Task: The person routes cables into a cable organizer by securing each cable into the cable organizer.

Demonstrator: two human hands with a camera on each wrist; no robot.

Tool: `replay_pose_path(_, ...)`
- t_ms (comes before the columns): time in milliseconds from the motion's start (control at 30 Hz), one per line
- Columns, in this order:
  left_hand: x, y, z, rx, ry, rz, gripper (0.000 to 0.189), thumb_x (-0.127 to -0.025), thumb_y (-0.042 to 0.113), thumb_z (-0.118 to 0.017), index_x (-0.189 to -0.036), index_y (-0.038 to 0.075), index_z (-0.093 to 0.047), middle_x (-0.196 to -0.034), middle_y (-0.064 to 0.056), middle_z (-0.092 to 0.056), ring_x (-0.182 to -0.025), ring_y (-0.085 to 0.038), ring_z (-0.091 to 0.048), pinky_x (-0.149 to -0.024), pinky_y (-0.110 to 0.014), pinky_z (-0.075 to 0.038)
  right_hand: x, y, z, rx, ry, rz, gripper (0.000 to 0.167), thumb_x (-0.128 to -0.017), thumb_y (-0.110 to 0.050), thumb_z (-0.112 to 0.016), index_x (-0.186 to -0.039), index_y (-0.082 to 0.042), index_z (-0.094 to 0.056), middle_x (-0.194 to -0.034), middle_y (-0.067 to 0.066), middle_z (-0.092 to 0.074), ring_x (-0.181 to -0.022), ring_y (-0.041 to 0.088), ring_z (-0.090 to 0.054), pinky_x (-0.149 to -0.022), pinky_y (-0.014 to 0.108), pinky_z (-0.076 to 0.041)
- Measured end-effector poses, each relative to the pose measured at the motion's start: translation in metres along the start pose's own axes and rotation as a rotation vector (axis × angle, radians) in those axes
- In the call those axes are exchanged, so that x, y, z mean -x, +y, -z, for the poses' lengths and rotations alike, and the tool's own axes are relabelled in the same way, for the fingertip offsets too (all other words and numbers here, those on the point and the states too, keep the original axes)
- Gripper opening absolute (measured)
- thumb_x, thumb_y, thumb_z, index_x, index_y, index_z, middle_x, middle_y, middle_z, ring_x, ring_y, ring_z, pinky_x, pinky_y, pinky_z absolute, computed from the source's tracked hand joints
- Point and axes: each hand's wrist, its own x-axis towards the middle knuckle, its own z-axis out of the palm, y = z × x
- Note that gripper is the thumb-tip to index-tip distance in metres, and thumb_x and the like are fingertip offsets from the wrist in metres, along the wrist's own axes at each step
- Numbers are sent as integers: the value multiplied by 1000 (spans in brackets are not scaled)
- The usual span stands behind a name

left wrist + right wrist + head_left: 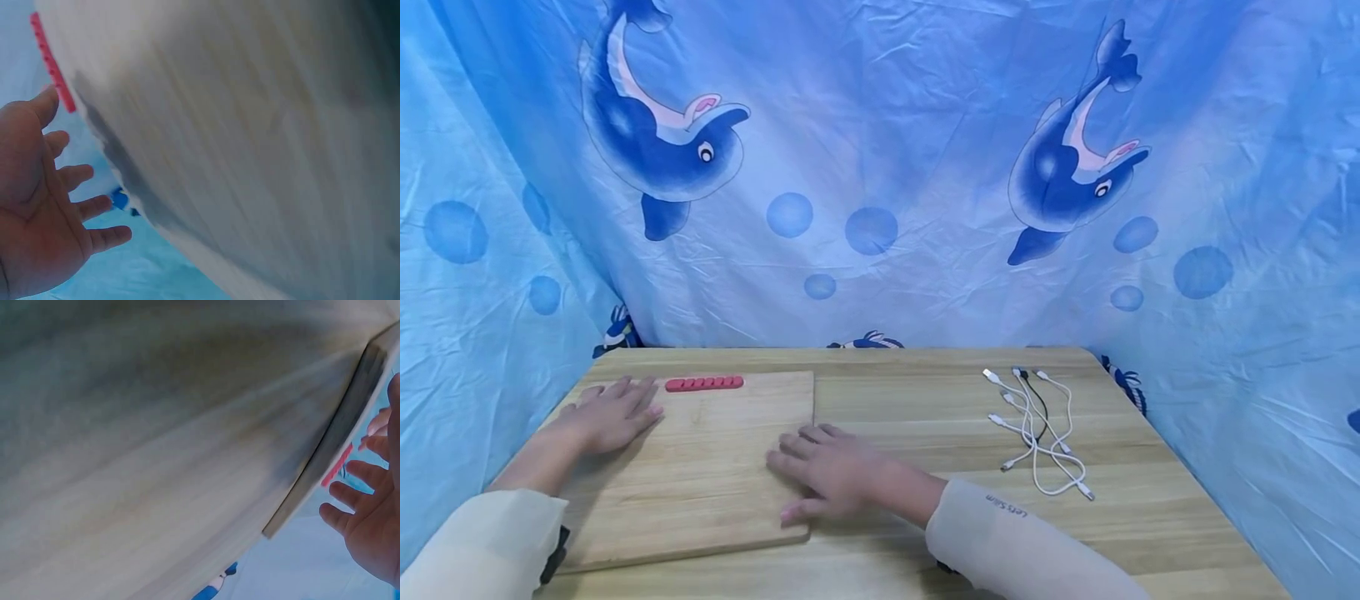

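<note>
As both forearms reach in from the near side in pale sleeves [1022, 533], entries run as follows. Left hand [617, 417]: back upward, fingers spread and extended, over the board's far left corner, which it covers. Right hand [831, 471]: across the board's right edge, fingers apart, loosely straight; slightly blurred. Whether either presses the wood cannot be told. Wooden board [715, 475]: rectangular, pale-grained, flat on the left part of the table [910, 408]. Strip [703, 383]: red, notched, along the board's far edge, near the left thumb. Cables [1035, 444]: white, one black, slender, tangled, right of the board; plug types too small to read.
</note>
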Motion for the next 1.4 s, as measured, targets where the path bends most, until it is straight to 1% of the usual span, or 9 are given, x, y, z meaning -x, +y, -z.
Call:
replay_pose_path(167,0,-15,-2,22,-13,20,91,-103,69,-26,-156,-4,-24,-150,-48,-15,-127,-79,-12,-96,-89,-18,-2,-11,0,-4,-17,33,86,-94,-80,-22,-165,-34,-9,-170,-3,-19,-154,22,-22,-124,44,-23)
replay_pose_path(300,0,-23,-3,48,-38,36,93,-103,70,-25,-155,-6,-22,-149,-49,-12,-125,-81,-10,-96,-89,-17,-3,-15,-1,-42,-41,41,84,-94,-80,-23,-164,-38,-6,-170,-8,-16,-155,19,-19,-124,42,-22)
replay_pose_path(367,0,-25,-2,57,-50,38,94,-102,71,-25,-155,-7,-22,-148,-50,-13,-124,-81,-10,-96,-89,-18,-3,-16,-1,-60,-55,44,84,-93,-82,-24,-164,-40,-5,-170,-9,-15,-155,19,-17,-125,41,-19)
replay_pose_path(500,-1,-26,-2,62,-62,46,95,-102,71,-28,-154,-9,-24,-147,-51,-13,-124,-81,-10,-98,-88,-17,-3,-17,-1,-56,-75,57,85,-91,-85,-24,-162,-44,-4,-171,-9,-12,-156,21,-14,-126,40,-15)
replay_pose_path(667,-3,-26,-1,55,-67,47,96,-101,72,-31,-152,-9,-28,-146,-52,-16,-123,-80,-12,-99,-87,-17,-3,-16,-2,-26,-69,72,84,-92,-84,-25,-163,-43,-5,-170,-8,-14,-156,21,-15,-125,40,-17)
replay_pose_path(833,-5,-27,0,28,-58,36,94,-101,71,-35,-151,-9,-32,-144,-52,-21,-123,-81,-13,-98,-87,-19,-2,-15,-3,-16,-48,80,83,-93,-83,-28,-163,-42,-8,-169,-8,-17,-155,21,-18,-125,40,-19)
replay_pose_path(1033,-3,-22,4,5,-60,33,93,-100,70,-42,-150,-8,-35,-143,-51,-25,-123,-80,-16,-97,-87,-22,1,-13,-3,-8,-31,93,83,-94,-82,-29,-164,-41,-10,-169,-7,-19,-154,21,-21,-124,40,-21)
replay_pose_path(1233,-5,-9,6,-1,-42,20,91,-100,67,-45,-150,-9,-35,-143,-51,-26,-124,-80,-18,-99,-85,-23,8,-6,-5,-21,-8,98,82,-94,-81,-31,-163,-41,-14,-167,-6,-23,-151,20,-25,-123,42,-25)
replay_pose_path(1400,-6,-1,6,7,-49,11,89,-101,65,-45,-150,-9,-36,-144,-51,-26,-125,-81,-16,-99,-85,-23,14,-2,-6,-21,6,113,81,-95,-80,-31,-164,-37,-18,-167,-3,-25,-150,22,-28,-122,42,-26)
